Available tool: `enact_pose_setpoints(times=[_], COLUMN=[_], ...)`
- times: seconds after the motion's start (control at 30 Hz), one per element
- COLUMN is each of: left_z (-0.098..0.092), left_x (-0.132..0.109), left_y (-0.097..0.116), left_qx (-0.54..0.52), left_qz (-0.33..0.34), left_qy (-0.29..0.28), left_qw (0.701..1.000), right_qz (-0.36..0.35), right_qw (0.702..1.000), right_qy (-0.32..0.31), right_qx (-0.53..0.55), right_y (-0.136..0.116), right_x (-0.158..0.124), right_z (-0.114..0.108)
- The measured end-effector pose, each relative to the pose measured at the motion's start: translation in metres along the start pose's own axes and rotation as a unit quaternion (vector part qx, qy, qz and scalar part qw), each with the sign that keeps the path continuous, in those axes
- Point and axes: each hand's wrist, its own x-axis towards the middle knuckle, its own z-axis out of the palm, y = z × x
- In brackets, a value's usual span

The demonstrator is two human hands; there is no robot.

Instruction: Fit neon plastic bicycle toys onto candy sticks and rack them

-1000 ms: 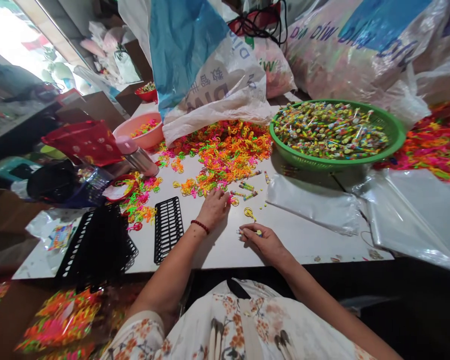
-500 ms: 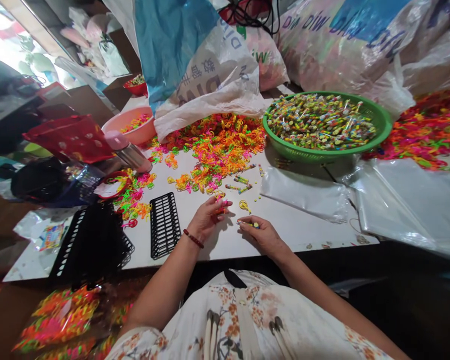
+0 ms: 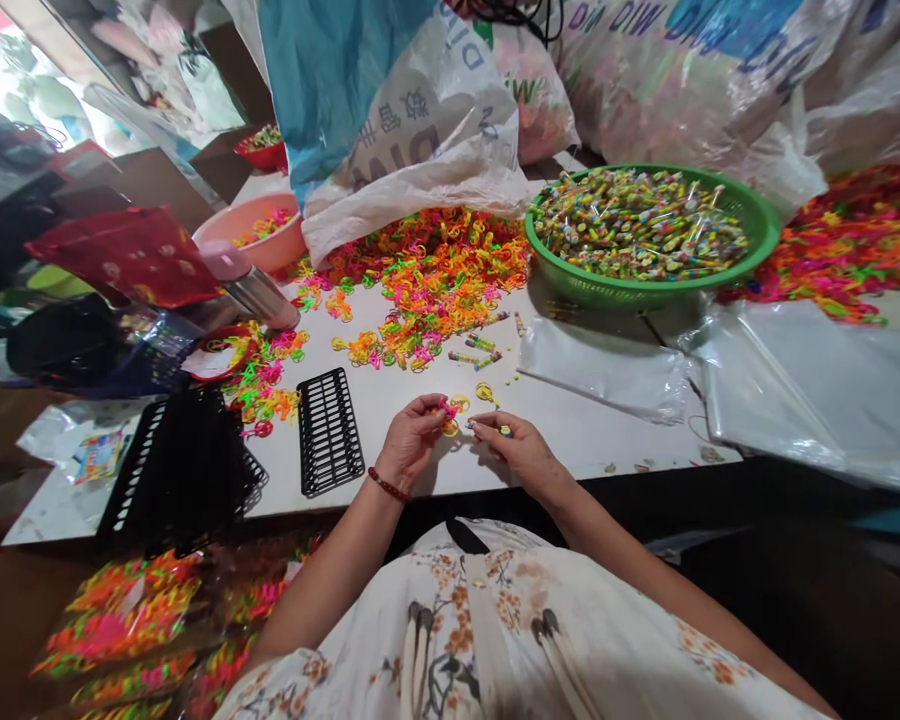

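Near the worktop [image 3: 600, 442] front edge, we find left fingers [image 3: 424, 421] pinching pink-and-yellow pieces [image 3: 448, 409], right fingers [image 3: 496, 421] a tube [image 3: 505, 431], apart; a loose heap [image 3: 450, 275] remains.

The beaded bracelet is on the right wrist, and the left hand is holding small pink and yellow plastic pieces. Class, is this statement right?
Not quite: the beaded bracelet is on the left wrist, not the right, as the head view shows. The left hand is indeed holding small pink and yellow plastic pieces.
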Motion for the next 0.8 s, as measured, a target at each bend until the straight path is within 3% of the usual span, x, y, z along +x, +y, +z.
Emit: enact_pose_setpoints(times=[0.17, 0.27, 0.33, 0.53, 0.67, 0.73, 0.8], left_z=[-0.005, -0.008, -0.008, 0.001, 0.007, 0.006, 0.004], left_x=[-0.002, 0.000, 0.000, -0.012, -0.015, -0.012, -0.009], left_y=[-0.002, -0.001, -0.001, 0.001, -0.002, -0.004, -0.004], left_qx=[0.180, 0.265, 0.261, 0.090, 0.049, 0.009, -0.024], left_qz=[0.153, 0.222, 0.210, 0.058, 0.086, 0.096, 0.065], left_qy=[-0.053, -0.021, -0.010, -0.024, 0.055, 0.094, 0.111], left_qw=[0.970, 0.938, 0.942, 0.994, 0.994, 0.991, 0.991], right_qz=[0.007, -0.051, -0.112, -0.260, -0.274, -0.255, -0.215], right_qw=[1.000, 0.997, 0.989, 0.938, 0.922, 0.928, 0.945], right_qy=[0.014, 0.018, 0.017, -0.014, -0.018, -0.001, 0.018], right_qx=[-0.016, -0.063, -0.098, -0.228, -0.275, -0.271, -0.246], right_y=[0.003, 0.009, 0.013, 0.022, 0.024, 0.022, 0.019], right_x=[0.002, 0.005, 0.006, 0.004, 0.003, 0.003, 0.004], right_z=[0.001, 0.002, 0.003, 0.007, 0.013, 0.015, 0.016])
